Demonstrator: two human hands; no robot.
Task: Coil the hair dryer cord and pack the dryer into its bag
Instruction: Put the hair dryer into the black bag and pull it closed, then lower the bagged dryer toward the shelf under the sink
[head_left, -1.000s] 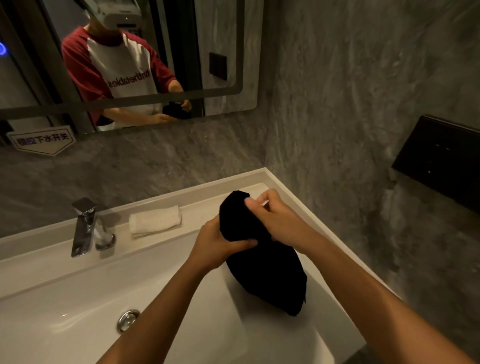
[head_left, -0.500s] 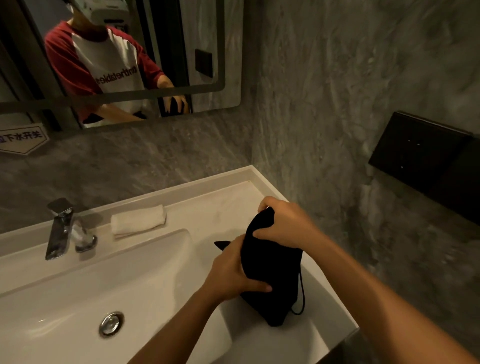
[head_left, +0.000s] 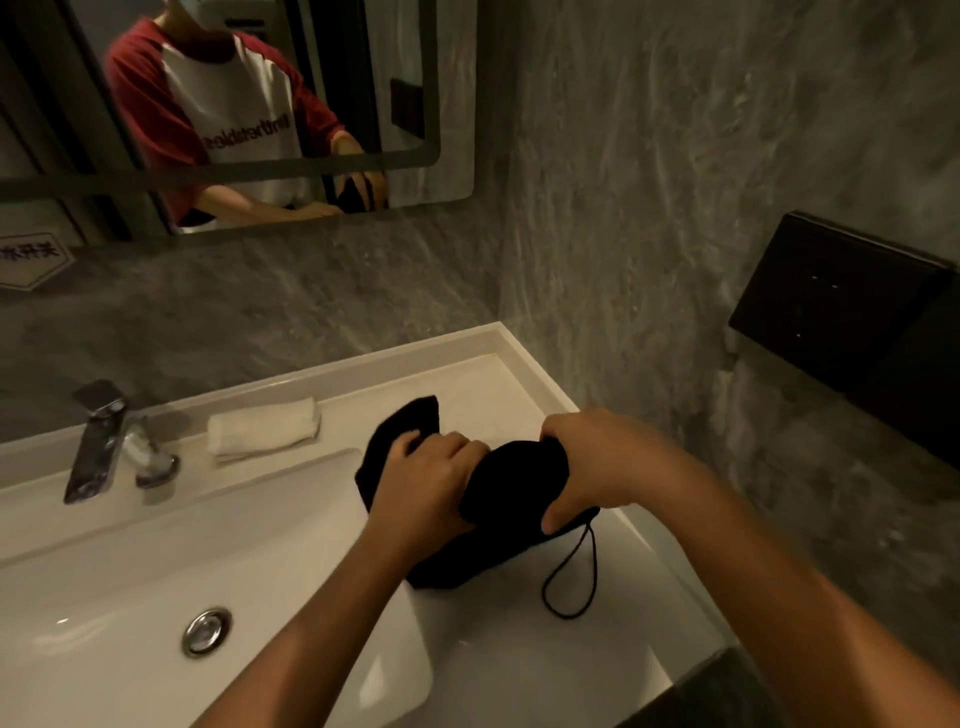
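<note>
A black cloth bag (head_left: 511, 483) lies on the white counter (head_left: 519, 374) to the right of the basin. It is bulging, and the dryer itself is hidden inside the fabric. My left hand (head_left: 421, 483) grips the bag's left part, where a loose black flap (head_left: 410, 421) sticks out behind my fingers. My right hand (head_left: 597, 462) clamps the bag's right end from above. A thin black drawstring loop (head_left: 571, 582) hangs from that end onto the counter.
A white basin (head_left: 104, 597) with a metal drain (head_left: 206, 630) fills the lower left. A chrome tap (head_left: 98, 441) and a rolled white towel (head_left: 262, 431) stand behind it. A grey stone wall with a black panel (head_left: 841, 306) rises on the right, and a mirror (head_left: 234, 104) hangs above.
The bag has gone from upright to lying flat across the counter. My left hand has slid to its left part, my right hand to its right end, and the drawstring loop now trails out.
</note>
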